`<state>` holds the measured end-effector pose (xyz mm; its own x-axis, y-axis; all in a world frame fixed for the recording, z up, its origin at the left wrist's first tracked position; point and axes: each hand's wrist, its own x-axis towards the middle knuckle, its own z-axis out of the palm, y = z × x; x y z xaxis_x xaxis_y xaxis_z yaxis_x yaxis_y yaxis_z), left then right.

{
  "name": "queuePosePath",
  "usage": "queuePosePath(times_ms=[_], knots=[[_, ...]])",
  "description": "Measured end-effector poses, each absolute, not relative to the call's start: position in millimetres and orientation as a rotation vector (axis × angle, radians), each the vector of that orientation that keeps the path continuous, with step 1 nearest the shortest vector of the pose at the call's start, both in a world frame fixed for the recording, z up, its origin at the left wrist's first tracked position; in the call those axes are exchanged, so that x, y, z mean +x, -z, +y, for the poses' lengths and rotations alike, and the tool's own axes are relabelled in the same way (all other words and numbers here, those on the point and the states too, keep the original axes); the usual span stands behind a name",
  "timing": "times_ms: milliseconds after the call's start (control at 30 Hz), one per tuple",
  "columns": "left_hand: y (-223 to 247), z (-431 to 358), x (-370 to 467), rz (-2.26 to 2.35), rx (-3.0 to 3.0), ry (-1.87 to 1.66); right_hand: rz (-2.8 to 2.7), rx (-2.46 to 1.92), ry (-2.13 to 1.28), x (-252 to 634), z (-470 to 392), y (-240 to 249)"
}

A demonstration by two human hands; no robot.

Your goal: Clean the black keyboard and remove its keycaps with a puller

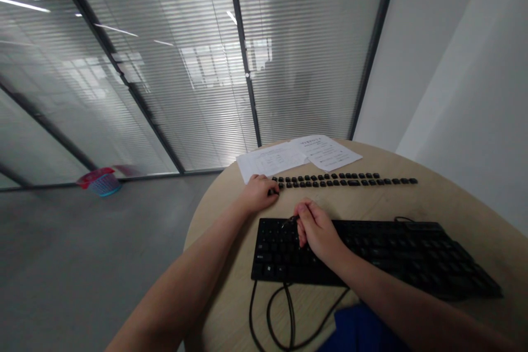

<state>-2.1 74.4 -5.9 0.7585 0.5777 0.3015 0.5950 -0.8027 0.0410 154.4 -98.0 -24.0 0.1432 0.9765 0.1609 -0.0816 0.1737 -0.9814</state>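
Note:
My left hand [259,193] rests on the table at the left end of two rows of black keycaps [317,181]. Its fingers curl around a dark keycap [272,192], mostly hidden by them. Above the left part of a black keyboard [383,247], my right hand [317,230] is closed around a small thin dark tool [290,221]. The tool points left and down toward the keys, and its exact kind is too small and dark to tell. Part of the keyboard lies hidden beneath my right hand and forearm.
Printed sheets [280,158] lie beyond the keycap rows at the far edge of the round wooden table [223,198]. A black cable [270,313] loops in front of the keyboard. Glass partitions with blinds stand behind. A blue and red basket [103,182] sits on the floor at left.

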Motion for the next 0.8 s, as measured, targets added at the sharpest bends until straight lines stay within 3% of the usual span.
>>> queuePosePath(times_ms=[800], knots=[[7.2,76.9,-4.4,-0.954,-2.905,0.527,-1.111,-1.055,-1.024,156.0,-99.3,25.3]])
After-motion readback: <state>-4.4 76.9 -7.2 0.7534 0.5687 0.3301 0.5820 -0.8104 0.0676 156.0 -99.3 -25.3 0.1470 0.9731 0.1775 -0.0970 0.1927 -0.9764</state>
